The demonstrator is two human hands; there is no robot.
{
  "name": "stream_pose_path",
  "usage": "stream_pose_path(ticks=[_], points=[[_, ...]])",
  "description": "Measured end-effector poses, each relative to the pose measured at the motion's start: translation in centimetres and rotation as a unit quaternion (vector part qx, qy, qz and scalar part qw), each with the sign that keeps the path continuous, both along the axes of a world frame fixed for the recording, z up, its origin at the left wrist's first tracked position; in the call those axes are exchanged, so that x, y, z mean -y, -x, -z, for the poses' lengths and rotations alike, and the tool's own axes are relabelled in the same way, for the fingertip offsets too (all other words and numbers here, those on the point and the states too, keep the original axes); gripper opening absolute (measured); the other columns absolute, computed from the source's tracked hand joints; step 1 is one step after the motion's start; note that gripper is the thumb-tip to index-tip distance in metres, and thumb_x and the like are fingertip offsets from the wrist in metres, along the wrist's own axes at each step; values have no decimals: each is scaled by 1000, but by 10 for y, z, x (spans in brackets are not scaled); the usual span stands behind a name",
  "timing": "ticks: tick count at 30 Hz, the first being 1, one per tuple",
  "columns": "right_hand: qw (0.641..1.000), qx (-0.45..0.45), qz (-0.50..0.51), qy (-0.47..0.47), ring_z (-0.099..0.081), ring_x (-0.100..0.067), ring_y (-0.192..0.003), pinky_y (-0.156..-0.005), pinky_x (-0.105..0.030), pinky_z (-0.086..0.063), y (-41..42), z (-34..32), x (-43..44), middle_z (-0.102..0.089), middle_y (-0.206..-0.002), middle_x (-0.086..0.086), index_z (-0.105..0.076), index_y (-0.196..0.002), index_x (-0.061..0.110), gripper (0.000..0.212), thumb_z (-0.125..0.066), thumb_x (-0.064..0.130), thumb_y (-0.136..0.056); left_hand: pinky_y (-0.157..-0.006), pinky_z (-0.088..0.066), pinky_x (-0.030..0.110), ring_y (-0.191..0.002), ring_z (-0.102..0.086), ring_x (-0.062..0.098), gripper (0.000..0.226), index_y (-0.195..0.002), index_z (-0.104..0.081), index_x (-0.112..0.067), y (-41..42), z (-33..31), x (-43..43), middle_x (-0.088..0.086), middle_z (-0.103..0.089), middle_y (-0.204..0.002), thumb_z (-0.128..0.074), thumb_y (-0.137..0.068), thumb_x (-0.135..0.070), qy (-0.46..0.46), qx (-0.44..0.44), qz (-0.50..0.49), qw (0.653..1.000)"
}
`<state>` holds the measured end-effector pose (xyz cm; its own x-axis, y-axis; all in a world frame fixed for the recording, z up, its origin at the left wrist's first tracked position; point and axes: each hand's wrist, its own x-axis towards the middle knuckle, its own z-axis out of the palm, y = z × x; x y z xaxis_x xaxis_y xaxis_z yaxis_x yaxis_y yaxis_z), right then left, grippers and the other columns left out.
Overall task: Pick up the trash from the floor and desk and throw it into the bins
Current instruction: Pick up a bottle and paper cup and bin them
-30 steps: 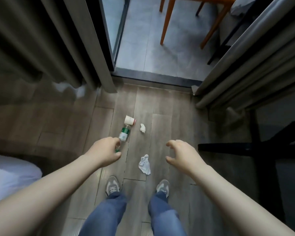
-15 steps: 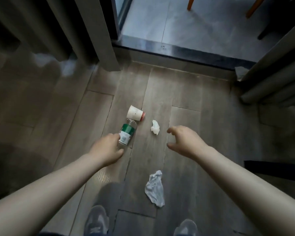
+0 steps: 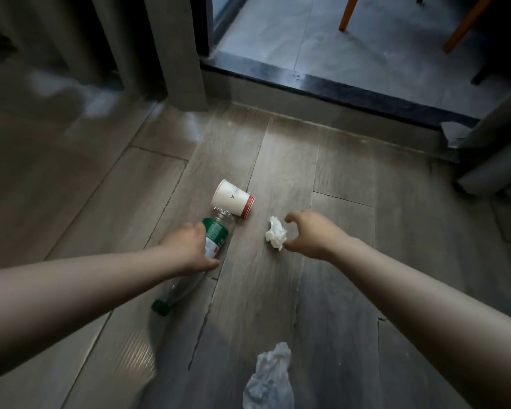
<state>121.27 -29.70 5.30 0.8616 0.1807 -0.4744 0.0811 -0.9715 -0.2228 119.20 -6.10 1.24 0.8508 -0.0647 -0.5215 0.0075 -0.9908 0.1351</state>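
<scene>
Bottle [image 3: 216, 235] diagonal, cap near-left, base by cup [image 3: 232, 199]; left hand [image 3: 186, 252] grips it, right hand [image 3: 313, 235] spread.

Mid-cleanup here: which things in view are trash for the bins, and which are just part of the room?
For the bins: plastic bottle, paper cup, tissue wad, crumpled whitish scrap.

Just part of the room: curtain, chair legs, door sill.
</scene>
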Motion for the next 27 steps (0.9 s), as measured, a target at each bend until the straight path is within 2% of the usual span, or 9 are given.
stream_pose_path(ticks=[5, 8, 10, 13, 17, 24, 27], points=[[999, 24, -22, -14, -50, -27, -120, -96, -36, -44, -12, 20, -9, -53, -132, -11, -49, -133, 12, 53, -63, 33, -86, -85, -52, 36, -104, -57, 24, 74, -129, -39, -14, -6, 16, -1, 8, -54, -122, -70, -74, -52, 1, 2, 5, 1000], [998, 47, -26, -24, -48, -27, -124, -98, -35, -43, -31, 29, -25, -51, -135, -12, -44, -138, 11, 56, -63, 28, -87, -77, -50, 31, -101, -58, 23, 72, -128, -37, -14, 0, 25, -10, 7, -56, -119, -71, -74, -47, 19, -10, -25, 999], [997, 62, -15, -46, -51, -28, -120, -96, -35, -44, -43, 38, -41, -54, -130, -13, -48, -133, 10, 52, -64, 27, -86, -72, -45, 28, -99, -58, 22, 72, -127, -38, -14, 5, 28, -18, 6, -57, -117, -72, -72, -46, 23, -17, -50, 998], [994, 71, -2, -79, -53, -31, -112, -87, -33, -43, -55, 54, -66, -55, -122, -14, -52, -125, 9, 45, -64, 24, -84, -71, -45, 27, -92, -57, 21, 72, -124, -39, -15, 13, 31, -33, 5, -58, -112, -74, -70, -46, 37, -24, -90, 995], [991, 83, 7, -102, -50, -34, -116, -91, -33, -40, -66, 71, -89, -49, -127, -17, -46, -129, 7, 52, -64, 23, -83, -66, -42, 25, -86, -58, 19, 70, -121, -37, -16, 22, 35, -49, 1, -56, -102, -74, -69, -44, 64, -25, -130, 989], [995, 58, 13, -76, -58, -34, -105, -79, -35, -46, -48, 73, -87, -58, -116, -16, -52, -114, 6, 45, -69, 29, -79, -71, -49, 28, -90, -62, 23, 75, -121, -35, -12, 25, 41, -52, 5, -59, -106, -74, -68, -48, 68, -25, -131, 989], [997, 31, 18, -65, -58, -31, -102, -71, -31, -41, -12, 66, -67, -61, -111, -11, -50, -109, 11, 47, -72, 35, -75, -74, -53, 30, -88, -63, 23, 74, -120, -35, -11, 24, 40, -52, 5, -60, -103, -74, -69, -47, 70, -33, -126, 989]])
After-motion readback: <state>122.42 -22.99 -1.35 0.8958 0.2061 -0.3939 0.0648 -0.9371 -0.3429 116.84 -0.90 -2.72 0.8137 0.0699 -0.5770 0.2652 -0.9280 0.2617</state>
